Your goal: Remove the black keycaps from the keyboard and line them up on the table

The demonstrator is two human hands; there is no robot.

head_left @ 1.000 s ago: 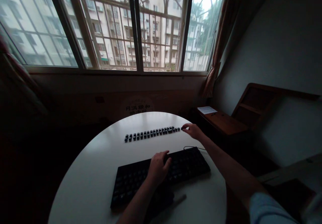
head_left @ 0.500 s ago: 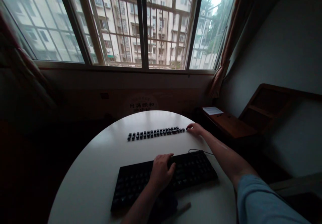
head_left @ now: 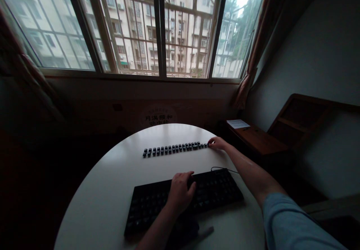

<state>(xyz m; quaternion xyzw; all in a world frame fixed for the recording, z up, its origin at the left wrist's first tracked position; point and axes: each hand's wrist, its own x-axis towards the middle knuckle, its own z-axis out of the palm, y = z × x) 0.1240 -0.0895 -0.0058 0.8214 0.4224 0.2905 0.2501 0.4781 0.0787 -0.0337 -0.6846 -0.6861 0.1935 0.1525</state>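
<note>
A black keyboard (head_left: 216,191) lies at a slant across the near part of the round white table (head_left: 112,190). My left hand (head_left: 180,190) rests over its middle, thumb and fingers apart, covering some of the keys. Farther back, small black keycaps (head_left: 170,149) stand in a long double row. At the right end of that row my right hand (head_left: 217,144) pinches one dark keycap (head_left: 208,144) between thumb and fingertips, down at the tabletop. It sits close beside the last small keycaps.
Behind the keyboard's right part runs a thin black cable (head_left: 222,168). A dark object (head_left: 188,229) and a grey stick-like piece (head_left: 205,234) lie near my left forearm. To the right stands a wooden chair (head_left: 258,139) with a paper sheet (head_left: 237,124) on it.
My right hand has shifted very slightly left with the keycap, nearer the row's end. My left hand stays in place on the keyboard.
</note>
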